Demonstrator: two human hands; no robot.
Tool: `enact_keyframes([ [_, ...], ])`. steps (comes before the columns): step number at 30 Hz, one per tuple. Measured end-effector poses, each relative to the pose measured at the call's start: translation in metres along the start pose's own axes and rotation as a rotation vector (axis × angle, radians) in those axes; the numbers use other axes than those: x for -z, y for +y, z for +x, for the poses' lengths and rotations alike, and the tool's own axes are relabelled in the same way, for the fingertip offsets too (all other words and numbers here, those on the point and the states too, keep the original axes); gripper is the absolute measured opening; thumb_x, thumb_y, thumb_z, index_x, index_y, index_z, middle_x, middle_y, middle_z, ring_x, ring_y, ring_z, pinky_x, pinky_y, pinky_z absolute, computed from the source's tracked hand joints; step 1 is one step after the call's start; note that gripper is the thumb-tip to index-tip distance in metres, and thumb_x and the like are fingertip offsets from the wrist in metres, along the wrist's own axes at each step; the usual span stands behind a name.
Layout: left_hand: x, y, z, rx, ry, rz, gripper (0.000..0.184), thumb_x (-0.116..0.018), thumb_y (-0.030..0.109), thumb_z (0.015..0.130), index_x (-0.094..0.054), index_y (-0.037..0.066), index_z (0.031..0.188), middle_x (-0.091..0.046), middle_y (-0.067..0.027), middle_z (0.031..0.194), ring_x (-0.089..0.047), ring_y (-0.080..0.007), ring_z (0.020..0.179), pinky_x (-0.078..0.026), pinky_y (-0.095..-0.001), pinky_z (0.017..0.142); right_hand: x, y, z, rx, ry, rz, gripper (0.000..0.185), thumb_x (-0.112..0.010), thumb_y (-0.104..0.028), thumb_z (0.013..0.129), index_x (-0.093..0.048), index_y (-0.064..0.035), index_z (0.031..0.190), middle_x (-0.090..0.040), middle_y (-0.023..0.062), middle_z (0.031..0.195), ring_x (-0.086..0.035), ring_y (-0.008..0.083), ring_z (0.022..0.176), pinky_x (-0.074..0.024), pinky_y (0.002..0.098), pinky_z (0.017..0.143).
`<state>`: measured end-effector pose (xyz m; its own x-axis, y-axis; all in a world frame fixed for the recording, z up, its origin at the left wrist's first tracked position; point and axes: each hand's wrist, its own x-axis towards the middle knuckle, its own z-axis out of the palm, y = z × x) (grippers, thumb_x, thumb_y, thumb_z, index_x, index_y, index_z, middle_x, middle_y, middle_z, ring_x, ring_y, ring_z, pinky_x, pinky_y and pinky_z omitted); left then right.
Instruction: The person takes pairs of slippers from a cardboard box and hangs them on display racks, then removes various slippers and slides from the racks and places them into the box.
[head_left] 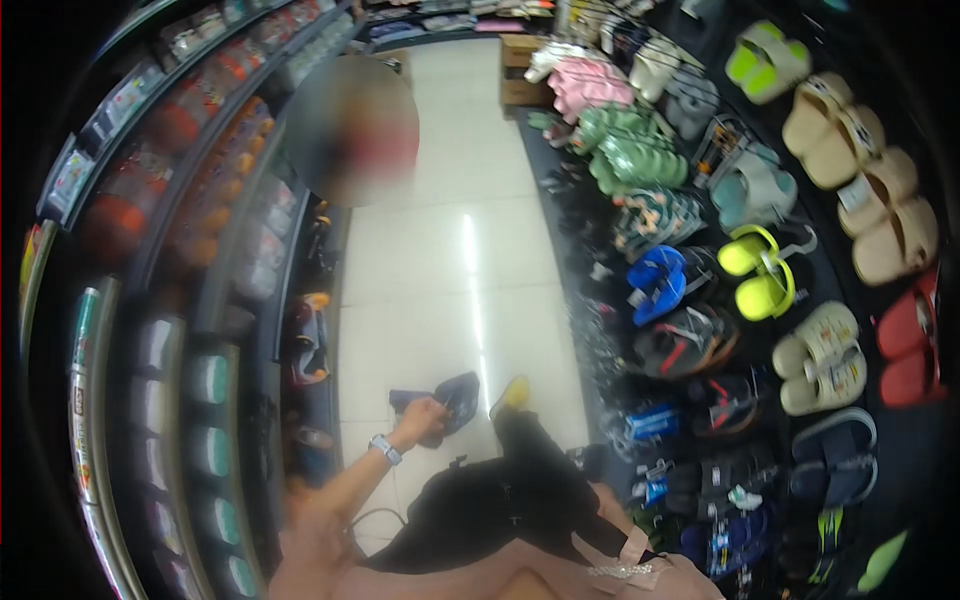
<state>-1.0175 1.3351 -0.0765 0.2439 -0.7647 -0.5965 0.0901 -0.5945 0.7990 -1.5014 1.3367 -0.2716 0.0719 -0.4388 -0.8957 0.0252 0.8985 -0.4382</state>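
My left hand, with a pale watch on its wrist, is closed around a pair of dark purple slippers. The slippers hang above the tiled floor, one on each side of my fingers. Blur hides their finer details. At the lower right a little of my right arm shows beside my body, but the hand itself cannot be made out. A yellow shoe on my foot points forward, just right of the slippers.
Racks of slippers line the right side, among them green pairs, blue ones and yellow ones. Shelves of packaged goods run along the left. Farther down the pale aisle is a blurred shape. Cardboard boxes stand beyond.
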Motion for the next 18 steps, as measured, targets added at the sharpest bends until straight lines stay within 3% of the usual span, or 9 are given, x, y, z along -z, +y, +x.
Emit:
enact_keyframes([
  [1, 0.015, 0.000, 0.009, 0.024, 0.037, -0.026, 0.015, -0.057, 0.017, 0.086, -0.056, 0.003, 0.081, -0.057, -0.0024, 0.064, -0.055, -0.0081, 0.053, -0.044, -0.0200, 0.049, 0.022, 0.007, 0.065, -0.060, -0.066, -0.052, 0.015, -0.060, -0.022, 0.080, -0.056, -0.0077, 0.083, -0.056, 0.0018, 0.063, -0.054, 0.0140, 0.051, -0.0470, 0.0335, 0.046],
  [3, 0.044, 0.000, 0.031, 0.055, 0.103, -0.014, 0.015, -0.057, 0.017, 0.085, -0.056, 0.003, 0.080, -0.057, -0.0027, 0.064, -0.056, -0.0087, 0.053, -0.046, -0.0199, 0.050, -0.036, -0.079, 0.022, -0.048, 0.148, -0.316, 0.017, -0.061, -0.023, 0.079, -0.056, -0.0078, 0.082, -0.057, 0.0041, 0.061, -0.053, 0.0152, 0.045, -0.0452, 0.0313, 0.039],
  [7, 0.095, 0.039, 0.063, 0.111, 0.207, -0.105, 0.016, -0.058, 0.018, 0.084, -0.057, 0.004, 0.077, -0.054, -0.0016, 0.062, -0.057, -0.0097, 0.052, -0.047, -0.0199, 0.049, -0.083, -0.161, 0.096, -0.171, 0.068, -0.328, 0.017, -0.061, -0.019, 0.076, -0.056, -0.0036, 0.073, -0.057, 0.0085, 0.057, -0.056, 0.0186, 0.044, -0.0437, 0.0312, 0.035],
  [9, 0.122, 0.062, 0.082, 0.079, 0.233, -0.167, 0.017, -0.058, 0.020, 0.084, -0.057, 0.005, 0.075, -0.054, -0.0016, 0.062, -0.056, -0.0093, 0.051, -0.046, -0.0199, 0.049, -0.132, -0.218, 0.097, 0.212, 0.067, -0.858, 0.017, -0.060, -0.017, 0.074, -0.057, -0.0014, 0.068, -0.057, 0.0092, 0.055, -0.056, 0.0188, 0.044, -0.0436, 0.0314, 0.036],
  [11, 0.147, 0.091, 0.098, 0.089, 0.297, -0.148, 0.018, -0.059, 0.019, 0.083, -0.058, 0.004, 0.074, -0.057, -0.0037, 0.065, -0.054, -0.0108, 0.054, -0.043, -0.0228, 0.049, -0.195, -0.285, 0.083, 0.227, 0.096, -0.932, 0.019, -0.059, -0.015, 0.073, -0.056, 0.0000, 0.062, -0.058, 0.0098, 0.055, -0.055, 0.0181, 0.043, -0.0441, 0.0310, 0.037],
  [12, 0.158, 0.110, 0.105, 0.086, 0.310, -0.174, 0.018, -0.058, 0.018, 0.084, -0.058, 0.004, 0.072, -0.057, -0.0030, 0.065, -0.053, -0.0103, 0.054, -0.043, -0.0225, 0.051, -0.195, -0.287, 0.133, 0.506, -0.002, -1.061, 0.020, -0.059, -0.016, 0.073, -0.057, 0.0003, 0.060, -0.058, 0.0100, 0.055, -0.056, 0.0176, 0.044, -0.0439, 0.0310, 0.038],
  [13, 0.171, 0.123, 0.117, 0.085, 0.323, -0.173, 0.018, -0.058, 0.018, 0.084, -0.058, 0.004, 0.072, -0.057, -0.0030, 0.065, -0.053, -0.0103, 0.054, -0.043, -0.0225, 0.051, -0.216, -0.309, 0.161, 0.510, -0.015, -1.062, 0.020, -0.059, -0.016, 0.073, -0.057, 0.0003, 0.060, -0.058, 0.0100, 0.055, -0.056, 0.0176, 0.044, -0.0439, 0.0310, 0.038],
  [15, 0.191, 0.138, 0.137, -0.010, 0.387, -0.200, 0.020, -0.057, 0.018, 0.085, -0.058, 0.004, 0.070, -0.057, -0.0025, 0.065, -0.052, -0.0095, 0.056, -0.041, -0.0221, 0.053, -0.253, -0.351, 0.195, 0.282, 0.018, -0.934, 0.025, -0.049, -0.019, 0.077, -0.061, -0.0003, 0.066, -0.057, 0.0122, 0.056, -0.058, 0.0235, 0.049, -0.0446, 0.0340, 0.047],
  [18, 0.226, 0.168, 0.178, -0.031, 0.521, -0.296, 0.020, -0.056, 0.017, 0.085, -0.058, 0.005, 0.069, -0.056, -0.0016, 0.063, -0.049, -0.0081, 0.054, -0.039, -0.0209, 0.053, -0.348, -0.445, 0.162, 0.379, 0.040, -0.735, 0.019, -0.056, -0.015, 0.074, -0.059, 0.0010, 0.065, -0.055, 0.0101, 0.054, -0.055, 0.0192, 0.048, -0.0432, 0.0310, 0.043],
])
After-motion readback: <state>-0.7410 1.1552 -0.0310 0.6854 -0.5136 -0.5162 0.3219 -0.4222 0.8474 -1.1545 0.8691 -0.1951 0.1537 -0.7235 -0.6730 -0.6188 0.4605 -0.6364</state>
